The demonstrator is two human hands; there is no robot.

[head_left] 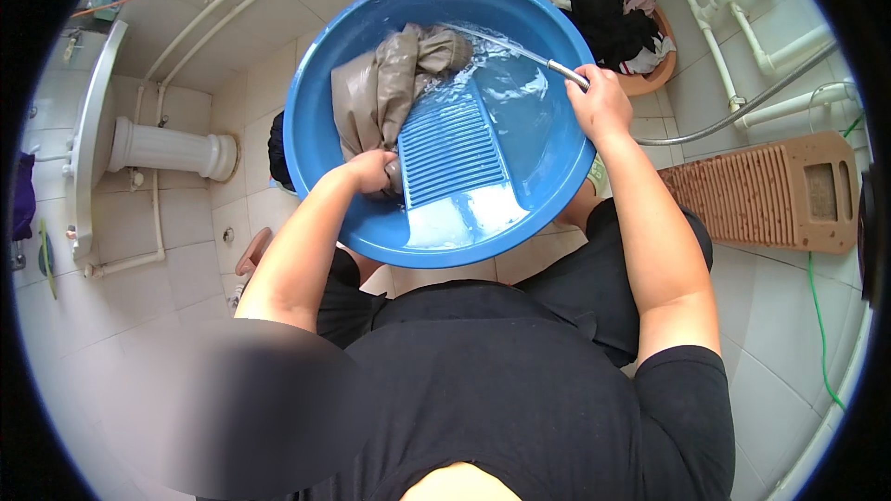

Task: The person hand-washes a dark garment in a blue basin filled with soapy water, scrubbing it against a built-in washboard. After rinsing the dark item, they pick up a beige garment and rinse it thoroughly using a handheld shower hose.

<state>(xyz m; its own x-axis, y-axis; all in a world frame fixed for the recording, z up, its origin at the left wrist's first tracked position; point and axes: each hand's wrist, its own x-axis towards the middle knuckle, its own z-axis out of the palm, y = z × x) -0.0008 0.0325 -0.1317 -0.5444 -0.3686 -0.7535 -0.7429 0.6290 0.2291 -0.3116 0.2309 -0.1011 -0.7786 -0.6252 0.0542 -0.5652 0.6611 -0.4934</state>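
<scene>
A big round blue washtub (pixel 311 65) is before me, with a ribbed washboard (pixel 455 153) built into its inside. Wet grey-brown cloth (pixel 376 97), seemingly a garment, lies bunched along the tub's left half and over the washboard's upper left edge. My left hand (pixel 371 170) is closed on the lower end of this cloth beside the washboard. At the tub's right rim, my right hand (pixel 600 104) grips a metal hose nozzle (pixel 568 74). Water streams from it toward the upper left, splashing into shallow water next to the cloth.
An orange basin (pixel 661 79) of dark and white clothes stands beyond the tub at right. A brown washboard (pixel 766 190) lies to my right, below the metal hose (pixel 696 137). A white pedestal sink (pixel 172 150) stands at left. White pipes (pixel 710 46) run along the walls.
</scene>
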